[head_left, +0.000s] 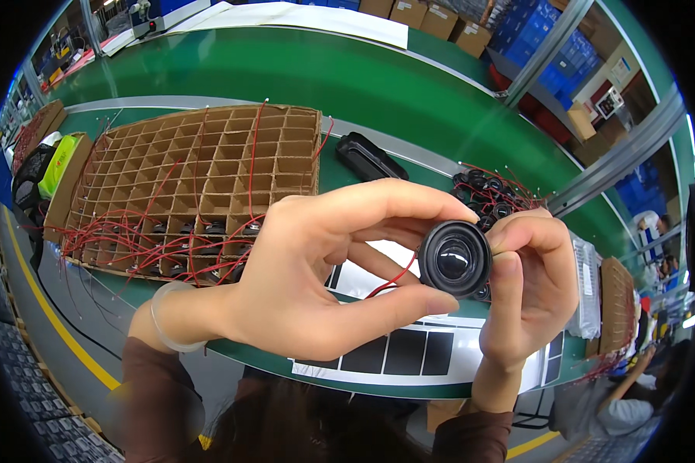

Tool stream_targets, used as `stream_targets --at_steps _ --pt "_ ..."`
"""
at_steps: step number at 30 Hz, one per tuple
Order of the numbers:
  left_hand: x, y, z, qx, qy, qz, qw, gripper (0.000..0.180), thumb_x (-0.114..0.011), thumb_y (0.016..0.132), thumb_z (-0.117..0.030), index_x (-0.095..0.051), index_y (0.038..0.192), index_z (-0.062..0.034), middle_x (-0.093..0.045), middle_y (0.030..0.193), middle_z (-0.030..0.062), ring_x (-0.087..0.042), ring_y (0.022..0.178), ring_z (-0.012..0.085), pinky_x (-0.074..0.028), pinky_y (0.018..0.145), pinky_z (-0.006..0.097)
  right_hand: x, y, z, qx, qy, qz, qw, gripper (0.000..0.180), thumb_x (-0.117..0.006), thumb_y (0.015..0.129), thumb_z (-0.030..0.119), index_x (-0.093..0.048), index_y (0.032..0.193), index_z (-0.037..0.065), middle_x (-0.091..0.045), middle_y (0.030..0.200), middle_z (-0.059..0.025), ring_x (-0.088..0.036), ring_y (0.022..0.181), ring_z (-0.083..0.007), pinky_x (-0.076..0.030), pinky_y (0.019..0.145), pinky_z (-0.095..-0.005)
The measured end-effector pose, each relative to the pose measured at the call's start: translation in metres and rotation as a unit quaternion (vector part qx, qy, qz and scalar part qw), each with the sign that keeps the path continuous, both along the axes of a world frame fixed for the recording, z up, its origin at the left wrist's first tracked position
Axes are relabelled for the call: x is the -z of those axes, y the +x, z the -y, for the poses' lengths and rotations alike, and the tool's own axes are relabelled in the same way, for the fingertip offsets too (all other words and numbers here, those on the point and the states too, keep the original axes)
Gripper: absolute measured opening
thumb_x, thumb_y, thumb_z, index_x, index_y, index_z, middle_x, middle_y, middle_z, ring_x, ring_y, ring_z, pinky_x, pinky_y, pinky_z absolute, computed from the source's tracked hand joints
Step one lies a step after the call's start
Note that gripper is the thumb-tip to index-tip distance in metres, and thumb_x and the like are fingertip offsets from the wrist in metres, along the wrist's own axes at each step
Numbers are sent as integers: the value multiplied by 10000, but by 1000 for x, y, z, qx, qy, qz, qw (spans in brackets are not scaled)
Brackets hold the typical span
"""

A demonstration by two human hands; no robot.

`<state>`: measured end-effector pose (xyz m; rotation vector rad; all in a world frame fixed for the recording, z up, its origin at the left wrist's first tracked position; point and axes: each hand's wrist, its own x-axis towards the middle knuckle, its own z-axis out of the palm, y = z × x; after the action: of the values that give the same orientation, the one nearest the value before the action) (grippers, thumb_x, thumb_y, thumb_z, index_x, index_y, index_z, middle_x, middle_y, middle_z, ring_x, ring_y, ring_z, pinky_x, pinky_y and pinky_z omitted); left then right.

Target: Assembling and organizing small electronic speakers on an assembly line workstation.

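A small round black speaker (457, 262) with a glossy domed centre is held up above the bench, its front turned toward me. My left hand (301, 266) curves around its left side, index finger at the upper rim and thumb at the lower. A red wire (398, 279) runs from the speaker into the gap of that hand. Thumb and fingers of my right hand (537, 270) pinch the right rim. Below lies a white sheet with black rectangles (390, 351), partly covered by my hands. Behind the speaker sits a pile of similar speakers (496, 191) with red wires.
A cardboard tray with dividers (235, 158) stands at left, its near cells holding wired speakers. Beyond it runs a green conveyor (286, 73). A black elongated object (371, 157) lies by the conveyor's edge. Clear plastic trays (587, 289) stand at right; a metal post (622, 158) rises behind.
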<state>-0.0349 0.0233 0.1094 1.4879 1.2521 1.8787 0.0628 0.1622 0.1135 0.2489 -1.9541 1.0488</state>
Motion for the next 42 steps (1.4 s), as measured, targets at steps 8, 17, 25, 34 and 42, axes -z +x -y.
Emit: stream_targets --at_steps 8,17,25,34,42 --pt "1 2 0 -29 15 17 999 468 -587 633 77 -388 1057 99 -498 977 164 -537 861 163 -456 645 198 -5 -7 11 147 -20 -4 989 295 -541 689 -11 -498 980 -36 -537 767 -83 -464 586 -104 -372 481 -181" --pt "3 1 -1 -31 55 82 995 446 -500 704 89 -314 1109 101 -462 1031 180 -501 924 196 -484 709 263 0 5 13 111 183 -22 977 271 -613 635 -12 -555 898 -42 -569 824 -120 -526 664 -191 -417 557 -251" --pt "2 2 2 -14 55 69 996 469 -522 691 93 -319 1114 95 -489 998 163 -504 915 163 -462 711 237 6 8 16 42 66 -8 997 368 -658 604 11 -537 949 -37 -537 847 -126 -482 654 -144 -387 476 -182" --pt "0 2 6 -35 42 -2 998 499 -580 660 70 -347 1100 100 -497 986 176 -530 888 176 -455 710 228 8 1 13 5 61 -43 997 430 -693 581 48 -525 967 -38 -518 831 -110 -480 654 -124 -381 456 -177" --pt "0 1 4 -25 -7 -23 999 491 -549 687 61 -327 1123 102 -483 1019 182 -523 899 180 -449 722 236 -1 1 4 -92 -30 49 994 440 -679 564 15 -517 970 -42 -489 868 -100 -479 678 -103 -395 470 -147"
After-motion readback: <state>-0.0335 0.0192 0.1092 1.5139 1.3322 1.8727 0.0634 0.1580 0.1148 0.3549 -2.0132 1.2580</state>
